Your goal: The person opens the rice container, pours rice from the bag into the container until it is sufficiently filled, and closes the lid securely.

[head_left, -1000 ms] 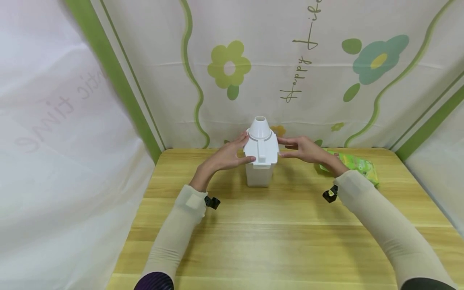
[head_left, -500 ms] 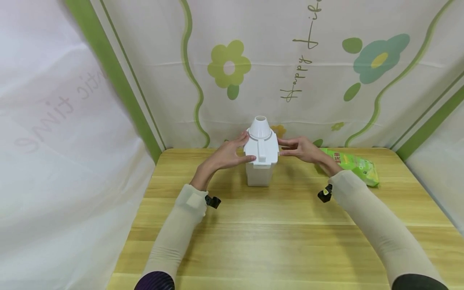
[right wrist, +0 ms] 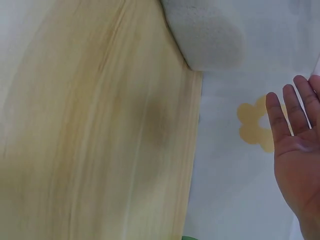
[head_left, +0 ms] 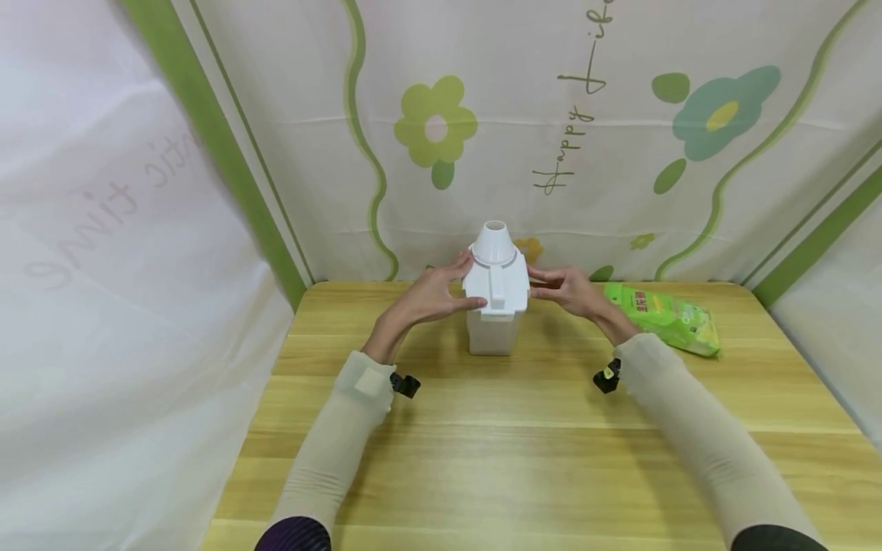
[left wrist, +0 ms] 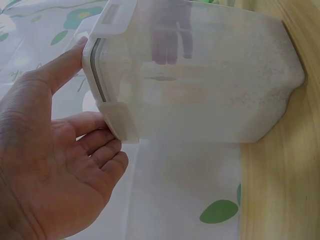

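A translucent plastic container (head_left: 493, 333) stands upright on the wooden table (head_left: 524, 428), near the far edge and roughly centred, close to the flowered cloth backdrop (head_left: 482, 138). It carries a white lid (head_left: 496, 289) with a clasp tab at the front, and a white funnel (head_left: 494, 242) sits inverted on the lid with its narrow opening up. The left hand (head_left: 430, 295) is at the left side of the lid: the thumb lies against the front left corner and the fingers reach toward the rear edge. In the left wrist view the same hand (left wrist: 55, 170) shows its thumb touching the lid rim, with the fingers loosely bent beside a side clasp (left wrist: 119, 120); the fingers do not wrap the lid, so the hand counts as relaxed and merely touching. The right hand (head_left: 568, 289) is at the right side of the lid, fingertips at its edge; whether they actually touch cannot be told from the head view. In the right wrist view the right hand (right wrist: 297, 150) is flat with straight fingers, holding nothing. A green packet (head_left: 661, 317) lies flat on the table to the right of the container, just beyond the right wrist and apart from the container. Both forearms wear beige sleeves (head_left: 344, 436).
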Action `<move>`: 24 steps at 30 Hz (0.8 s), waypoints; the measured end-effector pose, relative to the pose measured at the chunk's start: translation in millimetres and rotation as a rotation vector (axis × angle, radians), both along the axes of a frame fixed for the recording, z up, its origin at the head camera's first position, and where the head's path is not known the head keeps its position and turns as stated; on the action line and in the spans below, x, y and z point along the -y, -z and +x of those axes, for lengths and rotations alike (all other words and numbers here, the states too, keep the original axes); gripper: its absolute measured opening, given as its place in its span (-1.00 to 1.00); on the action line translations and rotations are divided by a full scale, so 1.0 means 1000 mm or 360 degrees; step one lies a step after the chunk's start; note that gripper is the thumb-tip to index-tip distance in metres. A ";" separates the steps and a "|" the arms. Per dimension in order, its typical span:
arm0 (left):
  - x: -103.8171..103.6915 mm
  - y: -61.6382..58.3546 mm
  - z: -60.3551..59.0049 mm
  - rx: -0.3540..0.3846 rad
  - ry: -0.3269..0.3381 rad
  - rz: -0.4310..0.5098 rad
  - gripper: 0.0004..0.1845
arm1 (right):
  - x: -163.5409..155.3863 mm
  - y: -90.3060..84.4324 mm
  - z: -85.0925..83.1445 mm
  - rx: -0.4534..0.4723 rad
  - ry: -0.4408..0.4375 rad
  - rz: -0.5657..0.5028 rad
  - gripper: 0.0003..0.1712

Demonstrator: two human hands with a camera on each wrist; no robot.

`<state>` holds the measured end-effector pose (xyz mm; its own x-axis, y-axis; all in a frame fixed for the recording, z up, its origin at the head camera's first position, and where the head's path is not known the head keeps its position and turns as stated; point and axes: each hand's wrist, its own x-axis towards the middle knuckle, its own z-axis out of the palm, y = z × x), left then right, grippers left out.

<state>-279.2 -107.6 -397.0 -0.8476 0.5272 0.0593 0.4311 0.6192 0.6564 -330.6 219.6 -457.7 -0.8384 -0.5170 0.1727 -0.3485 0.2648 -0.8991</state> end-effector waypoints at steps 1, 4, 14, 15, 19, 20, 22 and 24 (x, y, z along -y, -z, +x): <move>0.000 0.000 0.000 0.0001 0.0001 0.0003 0.06 | 0.001 0.001 0.000 -0.0005 -0.0001 -0.0004 -0.45; 0.000 0.000 0.000 -0.0013 0.0003 -0.0002 0.06 | 0.002 0.005 0.001 -0.0014 0.0011 -0.0023 -0.45; -0.002 0.000 0.000 -0.0008 0.0020 -0.0004 0.07 | 0.007 0.014 0.006 0.0027 0.0034 -0.0077 -0.48; -0.002 0.001 0.000 -0.0007 0.0022 -0.0004 0.07 | 0.007 0.015 0.006 0.0031 0.0037 -0.0078 -0.47; -0.002 0.001 0.000 -0.0003 0.0018 -0.0016 0.07 | 0.007 0.017 0.007 0.0033 0.0075 -0.0046 -0.47; -0.002 0.001 0.000 -0.0002 0.0014 -0.0017 0.07 | 0.007 0.017 0.007 0.0033 0.0086 -0.0035 -0.46; -0.002 0.001 0.000 0.0000 0.0009 -0.0019 0.07 | 0.008 0.018 0.006 0.0042 0.0112 -0.0031 -0.46; -0.001 0.001 0.001 -0.0005 0.0008 -0.0021 0.07 | 0.009 0.019 0.006 0.0064 0.0134 -0.0050 -0.48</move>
<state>-278.4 -106.3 -398.4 -0.8447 0.5323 0.0549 0.4361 0.6254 0.6471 -325.0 211.0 -477.2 -0.8851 -0.4394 0.1530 -0.2896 0.2630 -0.9203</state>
